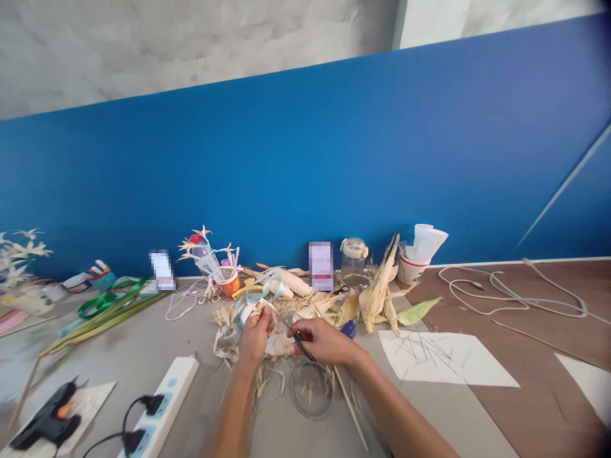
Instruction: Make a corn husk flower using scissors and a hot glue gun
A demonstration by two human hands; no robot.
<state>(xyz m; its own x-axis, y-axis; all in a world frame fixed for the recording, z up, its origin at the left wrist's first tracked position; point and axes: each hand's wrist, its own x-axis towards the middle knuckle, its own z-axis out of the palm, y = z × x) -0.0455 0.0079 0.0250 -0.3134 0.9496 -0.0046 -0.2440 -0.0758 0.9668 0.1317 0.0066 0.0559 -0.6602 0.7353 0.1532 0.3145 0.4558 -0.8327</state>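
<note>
My left hand (258,327) is closed in a pinch on a pale strip of corn husk (264,305), partly hidden by the fingers. Just to the right, my right hand (317,340) grips a slim dark pointed tool (300,345) that looks like tweezers, its tip angled toward the left hand. Beneath and behind both hands lies a heap of dried husk scraps. A roll of clear tape (229,336) sits left of the left wrist. Below the right hand is a coil of thin wire (305,407), with a thin stick (351,410) beside it.
A power strip (165,397) and a black glue gun (48,416) lie at front left. Dried corn husks (377,296) stand behind the right hand. Farther right are paper with dark wires (449,359), a paper cup (411,270) and a white cable (515,296). A blue partition (286,172) rises behind.
</note>
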